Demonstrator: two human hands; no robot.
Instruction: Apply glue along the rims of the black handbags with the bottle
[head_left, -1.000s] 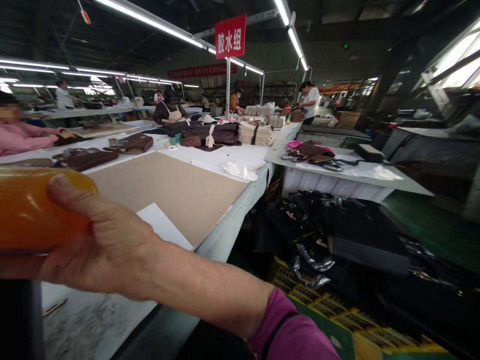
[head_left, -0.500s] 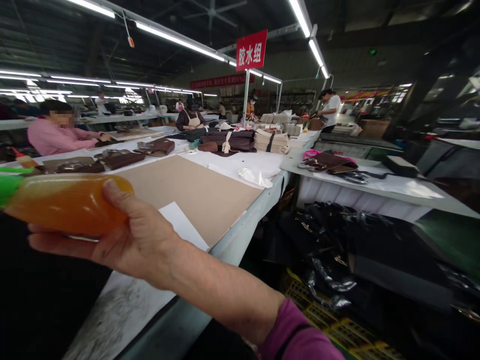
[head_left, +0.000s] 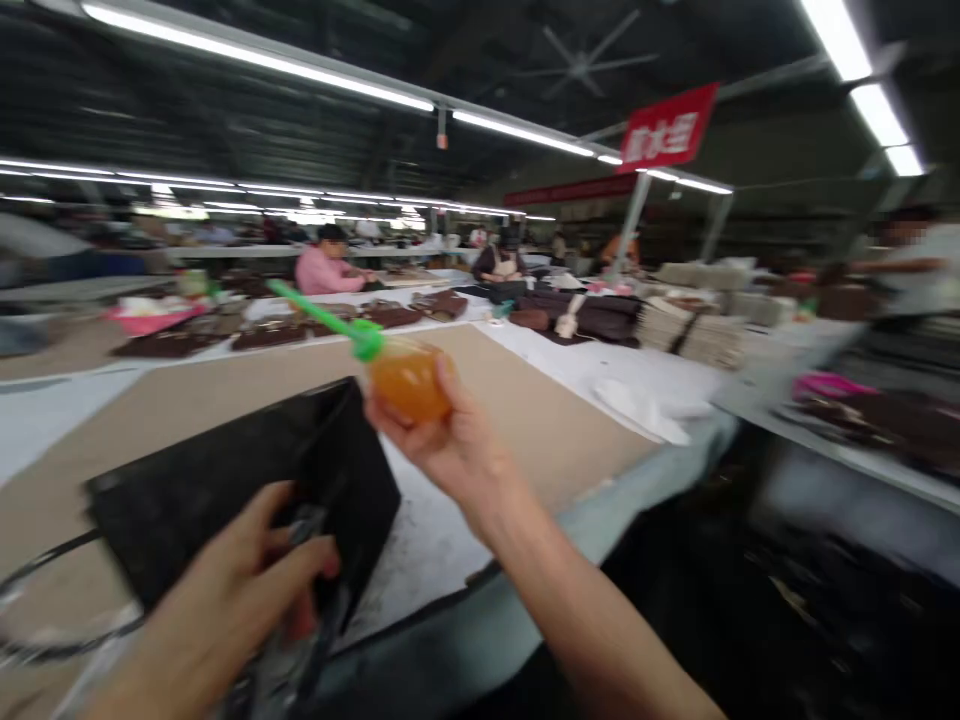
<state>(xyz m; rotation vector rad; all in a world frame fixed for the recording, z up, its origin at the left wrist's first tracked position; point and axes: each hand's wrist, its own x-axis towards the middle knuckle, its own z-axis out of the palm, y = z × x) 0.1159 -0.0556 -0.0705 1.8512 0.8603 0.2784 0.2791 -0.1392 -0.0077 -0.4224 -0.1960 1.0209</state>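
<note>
Background sign (head_left: 667, 128), lettering blurry, beyond bottle (head_left: 409, 378) in curled right hand (head_left: 451, 440), bag (head_left: 217, 465) in curled left hand (head_left: 236, 590).

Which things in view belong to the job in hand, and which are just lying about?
In hand:
- orange bottle, right hand
- black bag-like item, left hand

Apparently lying about:
- beige stack
- dark bundle
- pink container

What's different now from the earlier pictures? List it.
The view has swung left. The left hand has come into view at the black bag. The bottle is farther from the camera, its green spout fully visible. Unchanged: the right hand holds it.
</note>
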